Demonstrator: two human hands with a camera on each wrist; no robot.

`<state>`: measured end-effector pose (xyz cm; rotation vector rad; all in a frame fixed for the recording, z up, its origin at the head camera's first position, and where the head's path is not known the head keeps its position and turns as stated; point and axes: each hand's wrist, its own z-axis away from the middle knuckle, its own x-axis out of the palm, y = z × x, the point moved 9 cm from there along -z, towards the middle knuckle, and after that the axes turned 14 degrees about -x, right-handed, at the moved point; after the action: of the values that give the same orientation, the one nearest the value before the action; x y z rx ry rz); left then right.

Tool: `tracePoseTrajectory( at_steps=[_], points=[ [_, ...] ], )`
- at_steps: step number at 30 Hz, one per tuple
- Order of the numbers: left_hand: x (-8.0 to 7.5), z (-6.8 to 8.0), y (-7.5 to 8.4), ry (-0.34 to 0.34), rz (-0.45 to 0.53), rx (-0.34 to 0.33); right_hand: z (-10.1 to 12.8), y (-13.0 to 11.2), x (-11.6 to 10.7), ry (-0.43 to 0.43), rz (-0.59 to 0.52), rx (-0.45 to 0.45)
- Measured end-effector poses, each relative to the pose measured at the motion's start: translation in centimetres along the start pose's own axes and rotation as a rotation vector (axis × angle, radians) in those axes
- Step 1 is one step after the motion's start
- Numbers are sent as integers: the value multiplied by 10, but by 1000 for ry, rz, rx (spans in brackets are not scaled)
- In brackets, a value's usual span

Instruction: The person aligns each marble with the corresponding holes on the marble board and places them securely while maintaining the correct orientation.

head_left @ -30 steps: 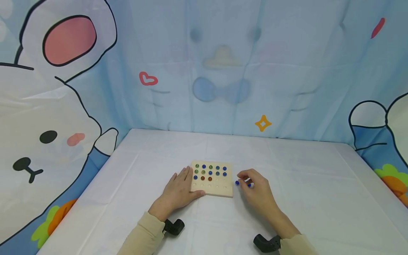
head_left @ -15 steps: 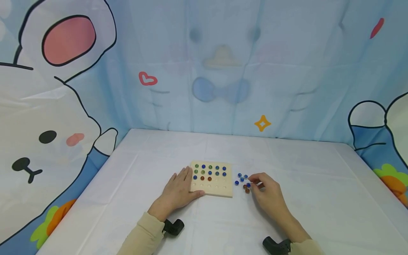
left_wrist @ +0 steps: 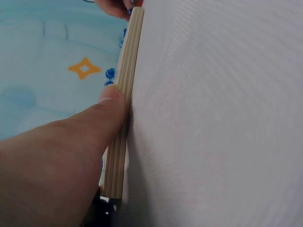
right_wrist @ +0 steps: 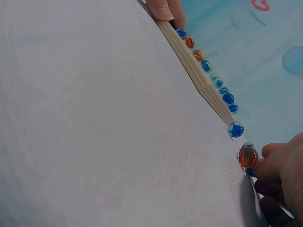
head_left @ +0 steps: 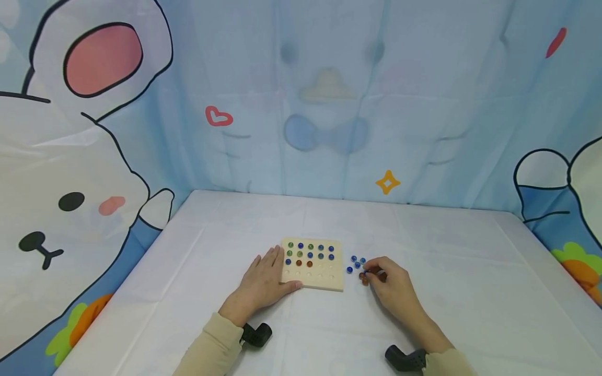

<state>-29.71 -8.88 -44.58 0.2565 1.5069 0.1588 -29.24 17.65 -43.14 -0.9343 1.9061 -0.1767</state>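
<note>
A pale wooden board (head_left: 324,282) with rows of round dimples lies on the table, green, blue and reddish-brown marbles seated in its back rows. My left hand (head_left: 263,282) lies at its left side, fingers straight along the edge and thumb (left_wrist: 111,97) against the front edge. To the right of the board my right hand (head_left: 395,286) pinches a blue marble (right_wrist: 250,172) between thumb and index finger, low over the table. Beside those fingertips are reddish-brown marbles (head_left: 365,282). A loose blue marble (head_left: 349,270) sits between the board and this hand.
Several more blue marbles (head_left: 357,265) are grouped just behind the right fingertips. White cloth covers the table (head_left: 470,261). At the back hangs a light blue curtain (head_left: 423,104) with cartoon prints. Black wrist devices (head_left: 257,335) are worn on both arms.
My right hand has drawn back rightward from over the loose marbles, uncovering several, then its fingers have closed on a blue one. The left hand and board have stayed put.
</note>
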Motion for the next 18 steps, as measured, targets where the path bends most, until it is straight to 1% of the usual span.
tracePoseTrajectory(
  at_steps=[10, 18],
  points=[
    [-1, 0, 0, -1, 2, -1, 0, 0, 1, -5, 2, 5],
    [-2, 0, 1, 0, 7, -1, 0, 2, 1, -8, 6, 26]
  ],
)
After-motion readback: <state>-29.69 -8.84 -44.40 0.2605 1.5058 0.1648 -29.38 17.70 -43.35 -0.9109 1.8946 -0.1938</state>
